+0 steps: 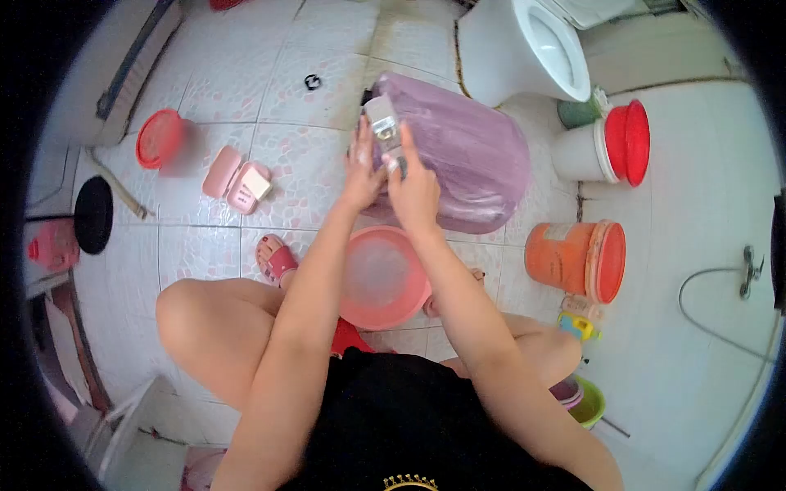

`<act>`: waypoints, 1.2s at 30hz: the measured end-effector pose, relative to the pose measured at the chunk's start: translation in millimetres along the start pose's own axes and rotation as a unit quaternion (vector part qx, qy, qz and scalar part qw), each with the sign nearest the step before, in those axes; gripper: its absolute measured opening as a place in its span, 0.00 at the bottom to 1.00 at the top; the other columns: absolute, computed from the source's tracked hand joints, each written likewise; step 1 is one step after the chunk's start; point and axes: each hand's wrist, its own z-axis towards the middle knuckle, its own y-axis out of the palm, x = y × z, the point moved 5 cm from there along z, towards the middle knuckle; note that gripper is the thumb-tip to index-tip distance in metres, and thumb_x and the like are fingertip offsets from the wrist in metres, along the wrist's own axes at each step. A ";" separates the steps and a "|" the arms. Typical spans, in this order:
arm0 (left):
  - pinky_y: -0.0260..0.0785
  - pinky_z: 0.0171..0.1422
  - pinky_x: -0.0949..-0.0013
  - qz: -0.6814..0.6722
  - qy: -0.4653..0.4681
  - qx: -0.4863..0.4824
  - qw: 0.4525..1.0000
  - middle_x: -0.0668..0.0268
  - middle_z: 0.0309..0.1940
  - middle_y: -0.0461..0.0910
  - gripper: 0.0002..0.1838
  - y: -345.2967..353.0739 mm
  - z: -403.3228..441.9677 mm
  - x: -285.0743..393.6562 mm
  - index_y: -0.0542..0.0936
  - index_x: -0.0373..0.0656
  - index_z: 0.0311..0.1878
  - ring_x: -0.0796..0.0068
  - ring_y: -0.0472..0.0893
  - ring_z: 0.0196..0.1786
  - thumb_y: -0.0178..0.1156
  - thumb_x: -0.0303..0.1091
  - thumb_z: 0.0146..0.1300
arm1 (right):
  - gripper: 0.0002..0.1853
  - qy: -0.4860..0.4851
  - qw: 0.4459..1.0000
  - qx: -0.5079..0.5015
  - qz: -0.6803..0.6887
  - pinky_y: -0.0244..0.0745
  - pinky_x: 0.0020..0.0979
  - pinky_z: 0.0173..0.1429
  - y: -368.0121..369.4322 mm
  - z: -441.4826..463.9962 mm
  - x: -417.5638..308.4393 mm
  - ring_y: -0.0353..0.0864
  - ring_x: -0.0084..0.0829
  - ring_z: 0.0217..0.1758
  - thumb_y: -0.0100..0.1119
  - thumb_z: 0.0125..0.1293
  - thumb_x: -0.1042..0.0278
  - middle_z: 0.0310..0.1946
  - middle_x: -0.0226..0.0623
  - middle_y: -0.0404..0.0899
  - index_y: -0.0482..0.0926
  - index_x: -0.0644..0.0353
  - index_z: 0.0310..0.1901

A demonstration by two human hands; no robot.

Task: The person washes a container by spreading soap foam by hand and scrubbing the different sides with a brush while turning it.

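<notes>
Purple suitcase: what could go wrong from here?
White, suds-like streaks on the purple suitcase may make it slick, so the left hand or right hand could slip. The pink basin sits close to the left foot; a shifted foot might tip it. The pale soap bar, resting in an open pink soap box, could be knocked out.

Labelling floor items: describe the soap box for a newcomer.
Start at the purple case, then look left across the tiles. There lies a pink soap box. Unlike the round red tub nearby, it is open, with a pale bar in one half.
</notes>
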 end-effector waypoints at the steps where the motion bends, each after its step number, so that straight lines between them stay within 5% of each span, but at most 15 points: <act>1: 0.30 0.77 0.29 -0.010 0.001 0.003 1.000 0.61 0.83 0.37 0.52 -3.1 -1.9 8.4 0.42 0.52 0.81 0.47 0.38 0.83 0.65 0.43 0.62 | 0.35 -0.002 1.000 0.008 0.004 0.74 0.56 0.37 -4.5 -3.2 10.0 0.82 0.59 0.30 0.58 0.66 0.60 0.25 0.54 0.81 0.61 0.35 0.75; 5: 0.25 0.79 0.35 0.011 0.005 -0.030 0.999 0.55 0.82 0.41 0.51 -8.1 -2.6 16.7 0.45 0.47 0.81 0.47 0.38 0.83 0.65 0.44 0.62 | 0.33 0.031 0.999 0.040 -0.006 0.73 0.52 0.34 -38.7 -9.2 71.1 0.82 0.56 0.27 0.59 0.69 0.54 0.23 0.53 0.81 0.61 0.31 0.75; 9: 0.51 0.78 0.60 -0.095 0.021 -0.040 0.994 0.47 0.74 0.59 0.48 -5.9 2.0 15.2 0.45 0.42 0.80 0.54 0.61 0.76 0.64 0.39 0.66 | 0.32 0.032 0.991 0.133 -0.005 0.76 0.47 0.40 -91.4 -13.4 169.9 0.85 0.52 0.35 0.59 0.71 0.57 0.34 0.51 0.84 0.62 0.33 0.75; 12: 0.57 0.75 0.63 -0.060 -0.017 -0.037 0.997 0.47 0.69 0.67 0.47 -5.9 -0.6 14.7 0.46 0.41 0.80 0.58 0.68 0.71 0.64 0.38 0.67 | 0.32 0.025 0.977 0.209 0.034 0.76 0.45 0.45 -106.2 -20.1 194.6 0.86 0.51 0.41 0.59 0.71 0.60 0.40 0.51 0.85 0.62 0.35 0.75; 14: 0.57 0.75 0.62 -0.095 -0.018 -0.036 0.995 0.48 0.68 0.68 0.46 -4.9 -0.5 18.3 0.47 0.40 0.79 0.58 0.68 0.70 0.64 0.38 0.66 | 0.31 -0.010 0.953 0.300 0.044 0.77 0.45 0.47 -92.5 -20.2 189.7 0.86 0.50 0.43 0.58 0.72 0.62 0.42 0.50 0.85 0.62 0.38 0.75; 19: 0.54 0.77 0.62 -0.115 -0.049 -0.066 0.990 0.49 0.72 0.62 0.47 -6.9 1.5 28.2 0.44 0.37 0.79 0.59 0.64 0.74 0.63 0.32 0.65 | 0.29 0.180 0.960 0.130 0.169 0.74 0.41 0.58 -46.5 -25.2 89.1 0.83 0.47 0.55 0.56 0.73 0.61 0.54 0.53 0.81 0.64 0.44 0.74; 23: 0.59 0.74 0.61 -0.141 -0.049 -0.073 0.986 0.50 0.70 0.66 0.47 -6.3 1.0 12.9 0.42 0.40 0.80 0.60 0.68 0.71 0.61 0.30 0.66 | 0.30 0.161 0.980 0.011 0.113 0.74 0.55 0.42 -9.3 -15.0 24.3 0.82 0.61 0.33 0.57 0.70 0.57 0.26 0.56 0.82 0.64 0.41 0.73; 26: 0.62 0.72 0.61 -0.125 -0.096 -0.093 0.983 0.50 0.69 0.68 0.46 -6.7 -2.7 12.1 0.42 0.41 0.80 0.59 0.71 0.69 0.60 0.30 0.67 | 0.32 0.099 0.989 -0.005 0.109 0.74 0.54 0.40 8.9 -12.0 -0.5 0.82 0.58 0.31 0.59 0.67 0.60 0.24 0.56 0.81 0.65 0.39 0.73; 31: 0.60 0.74 0.60 -0.079 -0.102 -0.086 0.988 0.48 0.69 0.67 0.47 -10.7 1.2 19.2 0.42 0.41 0.80 0.57 0.70 0.70 0.62 0.32 0.67 | 0.29 0.148 0.986 -0.024 0.071 0.76 0.51 0.45 -48.0 -10.5 77.6 0.84 0.56 0.35 0.59 0.69 0.58 0.30 0.53 0.84 0.66 0.31 0.72; 32: 0.58 0.75 0.59 -0.127 -0.080 -0.090 0.985 0.47 0.74 0.61 0.48 -8.4 1.9 22.3 0.42 0.42 0.80 0.55 0.64 0.75 0.63 0.30 0.65 | 0.28 0.145 0.987 0.019 0.067 0.77 0.49 0.46 -63.0 -12.7 102.2 0.85 0.54 0.39 0.59 0.70 0.57 0.36 0.52 0.84 0.67 0.31 0.71; 36: 0.55 0.78 0.57 0.088 0.094 -0.007 0.992 0.46 0.78 0.49 0.50 -13.2 4.8 49.8 0.46 0.43 0.80 0.49 0.56 0.79 0.66 0.28 0.60 | 0.28 0.167 0.979 0.109 0.038 0.77 0.42 0.53 -106.1 -28.0 185.0 0.85 0.48 0.51 0.59 0.71 0.57 0.53 0.51 0.82 0.67 0.36 0.72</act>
